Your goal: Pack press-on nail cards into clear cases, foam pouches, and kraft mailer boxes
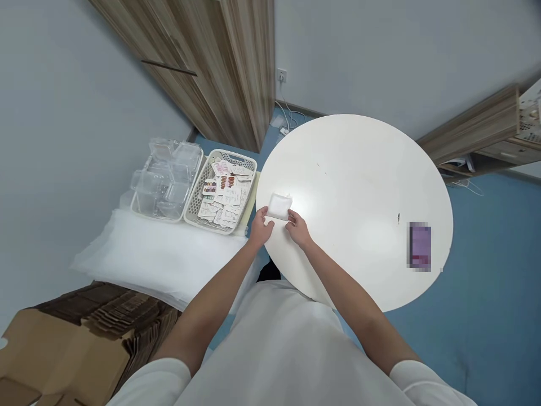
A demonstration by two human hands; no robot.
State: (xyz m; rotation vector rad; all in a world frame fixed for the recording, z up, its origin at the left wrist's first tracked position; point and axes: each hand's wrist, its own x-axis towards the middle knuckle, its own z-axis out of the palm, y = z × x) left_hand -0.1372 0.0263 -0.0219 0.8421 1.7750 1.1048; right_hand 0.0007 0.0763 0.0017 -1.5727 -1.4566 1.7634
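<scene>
Over the near left edge of the round white table [355, 169], a small square white packet [279, 206] lies between my two hands. It looks wrapped in thin white foam sheet; its contents are hidden. At its near left corner, my left hand [261, 228] grips the side with bent fingers, thumb toward the middle. My right hand [298, 228] holds the opposite near corner in the same way, its fingertips against the packet's edge.
Left of the table stand a white basket [190, 211] of printed cards [228, 194] and another with clear plastic boxes [169, 175]. White foam sheets [169, 254] are stacked nearer me, above flattened cardboard boxes [63, 349]. A blurred purple item [420, 247] lies at the table's right.
</scene>
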